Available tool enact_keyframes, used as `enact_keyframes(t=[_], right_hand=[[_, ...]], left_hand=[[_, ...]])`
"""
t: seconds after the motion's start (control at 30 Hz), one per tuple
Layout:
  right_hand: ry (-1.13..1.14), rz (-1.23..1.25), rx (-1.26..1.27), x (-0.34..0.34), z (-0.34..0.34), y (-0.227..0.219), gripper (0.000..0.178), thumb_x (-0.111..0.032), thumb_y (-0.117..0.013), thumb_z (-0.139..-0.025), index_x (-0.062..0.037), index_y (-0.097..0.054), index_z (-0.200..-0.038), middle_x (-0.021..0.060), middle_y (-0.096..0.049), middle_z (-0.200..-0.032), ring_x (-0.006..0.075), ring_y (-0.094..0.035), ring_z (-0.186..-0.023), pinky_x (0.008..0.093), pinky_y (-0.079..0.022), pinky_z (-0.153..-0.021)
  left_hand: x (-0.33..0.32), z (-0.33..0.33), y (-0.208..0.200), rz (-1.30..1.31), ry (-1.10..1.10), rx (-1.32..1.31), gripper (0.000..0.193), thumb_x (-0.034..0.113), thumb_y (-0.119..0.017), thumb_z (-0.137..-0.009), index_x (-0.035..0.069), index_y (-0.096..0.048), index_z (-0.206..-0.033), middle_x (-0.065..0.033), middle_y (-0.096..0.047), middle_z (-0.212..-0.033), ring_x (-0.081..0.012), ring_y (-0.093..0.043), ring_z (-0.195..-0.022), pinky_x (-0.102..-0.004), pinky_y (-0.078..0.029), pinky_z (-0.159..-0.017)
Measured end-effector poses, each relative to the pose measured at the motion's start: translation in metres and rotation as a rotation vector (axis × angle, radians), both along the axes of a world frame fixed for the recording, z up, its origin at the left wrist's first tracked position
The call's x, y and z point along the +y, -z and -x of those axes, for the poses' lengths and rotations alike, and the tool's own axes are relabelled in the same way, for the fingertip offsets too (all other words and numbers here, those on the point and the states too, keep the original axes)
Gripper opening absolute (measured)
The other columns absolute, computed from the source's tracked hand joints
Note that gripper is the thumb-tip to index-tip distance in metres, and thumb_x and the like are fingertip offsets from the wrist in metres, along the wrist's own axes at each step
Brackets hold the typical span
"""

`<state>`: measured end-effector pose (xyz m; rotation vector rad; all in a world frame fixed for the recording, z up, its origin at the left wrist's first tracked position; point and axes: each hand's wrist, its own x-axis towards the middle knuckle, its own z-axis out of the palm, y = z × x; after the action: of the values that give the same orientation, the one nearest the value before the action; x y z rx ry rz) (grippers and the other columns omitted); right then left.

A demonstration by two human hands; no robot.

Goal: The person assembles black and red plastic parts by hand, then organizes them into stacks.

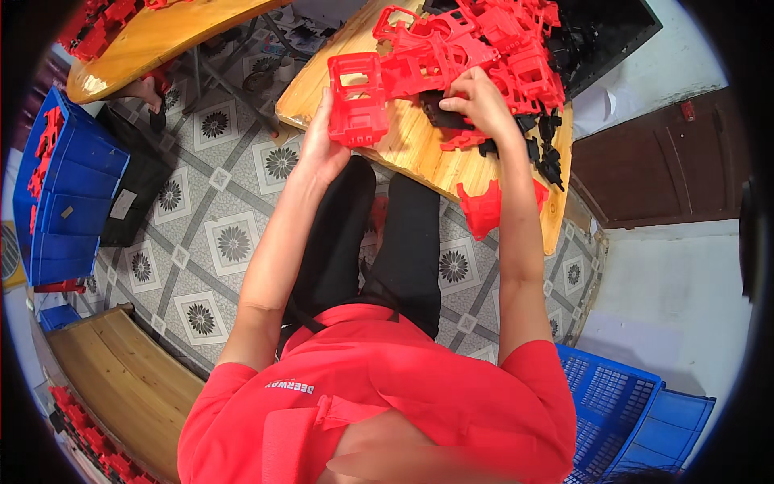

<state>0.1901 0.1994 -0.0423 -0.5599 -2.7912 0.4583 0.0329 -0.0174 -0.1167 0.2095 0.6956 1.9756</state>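
Observation:
My left hand (321, 147) grips a red plastic frame (359, 129) by its lower left side. The frame has a rectangular opening and hangs above the table's near edge. My right hand (484, 106) is over the near side of a heap of red plastic parts (484, 44), its fingers curled together. Their tips are partly hidden, so I cannot make out what they hold. A black plastic part (439, 113) lies under my right thumb. Smaller black pieces (550, 161) are beside the right wrist. Another red part (481, 211) rests at the table edge, left of my right forearm.
The wooden table (419, 165) carries the heap, with a black bin (617, 40) behind it. A second wooden table (153, 40) is at the far left. Blue crates stand at left (76, 194) and lower right (605, 395). A wooden bench (121, 363) is at lower left.

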Motion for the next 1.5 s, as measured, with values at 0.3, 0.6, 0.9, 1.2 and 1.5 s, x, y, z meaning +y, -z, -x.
enact_keyframes(t=[0.3,0.6,0.9,1.2,1.5], right_hand=[[-0.06,0.935,0.177,0.044,-0.005,-0.014,0.015,-0.02,-0.068,-0.09,-0.0054,-0.069,-0.087,-0.0075,-0.061,-0.075,0.0028,-0.051,-0.061,0.0197,-0.042,-0.06],[-0.484,0.561,0.612,-0.054,0.001,-0.045,0.019,0.0,-0.075,-0.077,0.0029,-0.064,-0.093,0.0109,-0.068,-0.097,0.0189,-0.065,-0.089,0.0303,-0.052,-0.082],[-0.541,-0.093,0.622,-0.094,0.024,-0.036,0.029,-0.008,-0.08,-0.068,-0.0001,-0.066,-0.092,0.0118,-0.069,-0.097,0.0275,-0.066,-0.089,0.0369,-0.052,-0.076],[-0.586,-0.128,0.64,-0.088,0.033,-0.033,0.033,-0.013,-0.082,-0.067,-0.0024,-0.065,-0.093,0.01,-0.066,-0.096,0.027,-0.063,-0.083,0.0374,-0.05,-0.074],[-0.254,1.096,0.589,-0.078,0.051,-0.034,0.044,-0.012,-0.065,-0.091,0.0018,-0.051,-0.131,0.0081,-0.061,-0.12,0.0146,-0.058,-0.108,0.0301,-0.047,-0.094]], left_hand=[[0.004,0.006,0.003,0.031,0.081,-0.018,0.049,0.035,-0.053,-0.096,0.009,-0.046,-0.137,-0.0108,-0.058,-0.131,-0.0233,-0.058,-0.119,-0.0448,-0.047,-0.1],[-0.019,-0.02,-0.03,0.025,-0.067,0.151,0.095,0.025,-0.063,-0.09,0.008,0.003,-0.155,-0.0154,-0.032,-0.152,-0.026,-0.042,-0.135,-0.0452,-0.038,-0.11],[-0.023,-0.028,-0.041,-0.036,-0.149,0.252,0.062,0.029,-0.054,-0.097,0.014,-0.025,-0.15,-0.0091,-0.05,-0.136,-0.0195,-0.056,-0.12,-0.0384,-0.051,-0.098],[-0.025,-0.031,-0.059,-0.008,-0.115,0.455,0.089,0.02,-0.065,-0.092,0.01,-0.003,-0.155,-0.0138,-0.046,-0.14,-0.0209,-0.051,-0.125,-0.0373,-0.046,-0.102],[-0.012,-0.043,-0.066,0.026,-0.086,0.628,0.095,0.013,-0.068,-0.087,0.011,-0.003,-0.156,-0.0089,-0.044,-0.14,-0.0187,-0.049,-0.125,-0.0354,-0.044,-0.102]])
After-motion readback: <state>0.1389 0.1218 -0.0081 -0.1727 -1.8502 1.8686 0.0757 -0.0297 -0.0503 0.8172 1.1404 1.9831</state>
